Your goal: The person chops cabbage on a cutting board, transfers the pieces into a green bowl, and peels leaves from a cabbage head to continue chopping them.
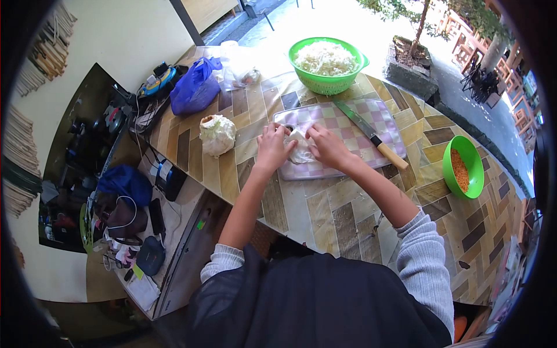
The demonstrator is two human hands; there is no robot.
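A white piece [301, 149] is clamped by the fingers of the left hand [272, 148] and the right hand [326, 147] over the left part of the checked board [385, 120], on which a knife [364, 125] is laid.

No text, brand, number or sign can be read with certainty. Small dark lettering [168, 304] is seen at about seven o'clock, on the front edge of the grey unit [184, 271], but it is too small to be made out. On the papers [143, 292], between seven and eight o'clock, no writing can be read.
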